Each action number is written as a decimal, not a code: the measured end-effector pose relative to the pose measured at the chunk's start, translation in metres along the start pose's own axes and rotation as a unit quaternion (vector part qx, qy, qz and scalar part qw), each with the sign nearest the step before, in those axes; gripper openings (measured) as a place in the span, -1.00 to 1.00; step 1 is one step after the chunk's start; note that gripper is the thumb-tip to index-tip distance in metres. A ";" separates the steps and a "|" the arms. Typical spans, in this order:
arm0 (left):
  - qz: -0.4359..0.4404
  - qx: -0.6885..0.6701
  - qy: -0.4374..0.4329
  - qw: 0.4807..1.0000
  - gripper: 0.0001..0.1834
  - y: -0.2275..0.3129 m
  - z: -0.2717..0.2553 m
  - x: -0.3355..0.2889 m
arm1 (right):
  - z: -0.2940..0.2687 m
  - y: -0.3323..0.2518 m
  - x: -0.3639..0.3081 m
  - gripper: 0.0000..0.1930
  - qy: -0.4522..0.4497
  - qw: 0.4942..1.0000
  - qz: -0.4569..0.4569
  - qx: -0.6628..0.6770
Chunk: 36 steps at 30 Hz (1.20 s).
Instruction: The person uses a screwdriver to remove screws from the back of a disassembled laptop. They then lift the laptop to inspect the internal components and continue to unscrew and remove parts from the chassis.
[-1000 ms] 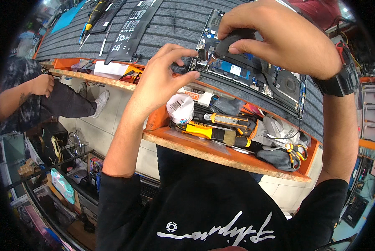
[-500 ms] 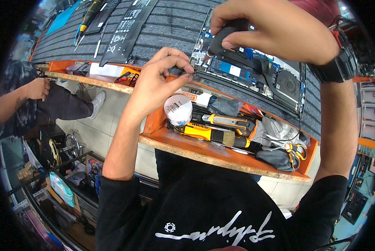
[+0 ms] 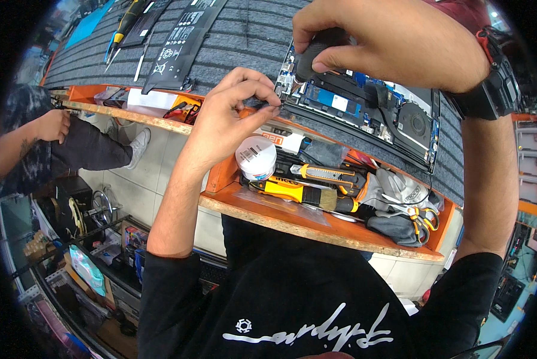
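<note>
Striped mat [image 3: 241,54] — opened laptop [image 3: 373,110] beneath right grip [image 3: 367,39], black tool [image 3: 312,58] inside.

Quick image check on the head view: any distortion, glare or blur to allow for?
Head view: fisheye curves the striped mat, corners black; same head view: the opened laptop looks reasonably sharp, without strong glare; head view again: the right hand partly covers the dark tool, whose tip I can't make out clearly.
</note>
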<state>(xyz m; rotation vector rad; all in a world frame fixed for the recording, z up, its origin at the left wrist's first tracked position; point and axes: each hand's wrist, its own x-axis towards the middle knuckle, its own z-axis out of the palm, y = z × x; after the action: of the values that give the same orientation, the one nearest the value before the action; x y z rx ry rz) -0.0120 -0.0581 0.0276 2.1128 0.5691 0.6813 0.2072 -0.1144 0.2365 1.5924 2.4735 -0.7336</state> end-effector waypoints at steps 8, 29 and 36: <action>0.010 0.000 0.005 1.000 -0.85 -0.002 -0.001 -0.003 | 0.007 -0.016 -0.002 -0.82 0.026 0.996 -0.003 -0.086; 0.018 -0.015 0.015 1.000 -0.64 -0.005 0.009 0.007 | 0.025 -0.012 0.005 -0.76 0.073 0.969 -0.018 -0.235; 0.027 -0.030 0.029 0.999 -0.63 -0.011 0.003 -0.003 | 0.002 -0.029 0.028 -0.73 -0.022 0.963 0.013 -0.268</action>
<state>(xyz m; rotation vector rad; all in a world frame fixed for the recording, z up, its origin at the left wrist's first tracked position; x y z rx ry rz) -0.0143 -0.0556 0.0169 2.0649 0.5184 0.7823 0.1687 -0.1013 0.2350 1.3759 2.3329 -0.0714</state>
